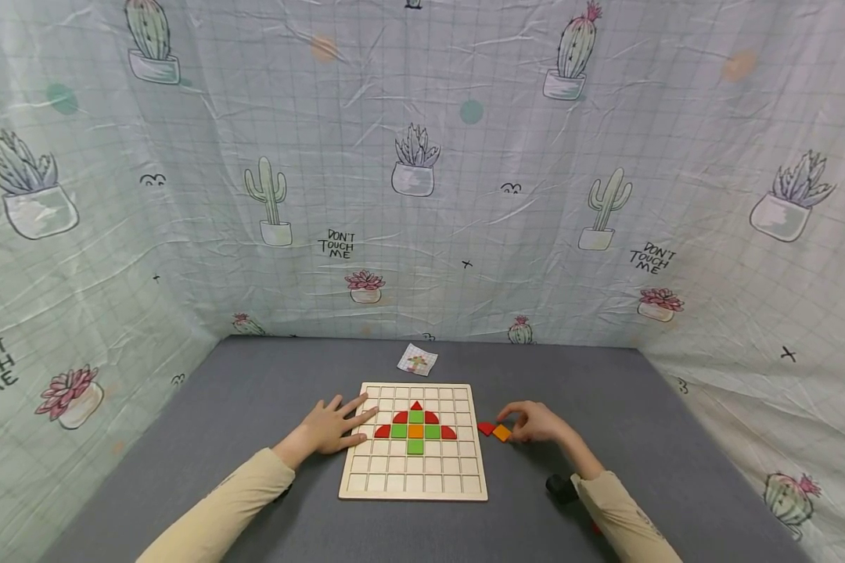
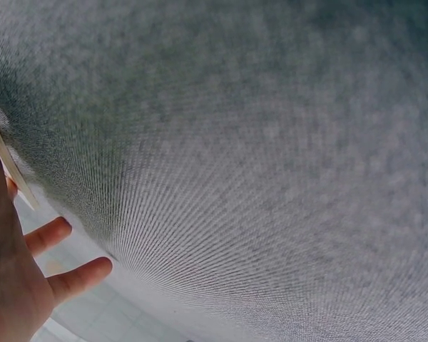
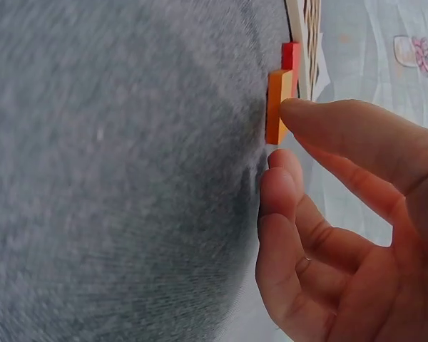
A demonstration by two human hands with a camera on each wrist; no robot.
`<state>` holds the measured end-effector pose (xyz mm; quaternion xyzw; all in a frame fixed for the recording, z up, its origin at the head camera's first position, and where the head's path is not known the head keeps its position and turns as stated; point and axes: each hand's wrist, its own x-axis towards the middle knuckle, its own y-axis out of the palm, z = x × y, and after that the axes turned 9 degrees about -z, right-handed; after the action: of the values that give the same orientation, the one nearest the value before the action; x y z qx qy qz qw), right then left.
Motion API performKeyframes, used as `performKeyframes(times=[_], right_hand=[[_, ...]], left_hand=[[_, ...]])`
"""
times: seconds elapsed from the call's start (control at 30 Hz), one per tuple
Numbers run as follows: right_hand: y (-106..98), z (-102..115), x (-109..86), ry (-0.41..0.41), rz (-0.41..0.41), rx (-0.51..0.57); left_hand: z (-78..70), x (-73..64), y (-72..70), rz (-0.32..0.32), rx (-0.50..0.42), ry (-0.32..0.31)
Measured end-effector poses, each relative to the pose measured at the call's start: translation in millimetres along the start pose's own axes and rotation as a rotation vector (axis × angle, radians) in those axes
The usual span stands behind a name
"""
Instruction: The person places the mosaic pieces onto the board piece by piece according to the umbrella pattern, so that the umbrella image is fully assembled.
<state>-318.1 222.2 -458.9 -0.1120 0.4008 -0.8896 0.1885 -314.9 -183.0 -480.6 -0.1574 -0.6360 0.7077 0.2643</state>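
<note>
My left hand (image 1: 327,426) lies with fingers spread, its fingertips on the left edge of a square wooden grid board (image 1: 415,485). In the left wrist view, two of its fingers (image 2: 82,278) stretch out straight over the grey surface. On the board, red, green and one orange tile (image 1: 415,431) form a symmetrical pattern, topped by a small red triangle (image 1: 417,406). Right of the board, my right hand (image 1: 535,422) reaches over an orange square tile (image 3: 274,107). One fingertip overlaps that tile, while the other fingers bend below it. A red tile (image 1: 487,428) lies beside it.
Behind the board lies a small picture card (image 1: 418,360) with a coloured pattern on a grid. A black object (image 1: 560,489) sits near my right sleeve, with a bit of red (image 1: 595,528) showing beside the sleeve. A cactus-print curtain (image 1: 422,234) encloses the grey table (image 1: 282,375).
</note>
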Motion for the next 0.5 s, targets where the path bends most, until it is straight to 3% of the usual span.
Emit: performKeyframes(times=[0.5], right_hand=[[0.5, -5.5, 3.2, 0.028, -0.011, -0.014]], left_hand=[[-1.4, -0.5, -2.8, 0.01, -0.009, -0.006]])
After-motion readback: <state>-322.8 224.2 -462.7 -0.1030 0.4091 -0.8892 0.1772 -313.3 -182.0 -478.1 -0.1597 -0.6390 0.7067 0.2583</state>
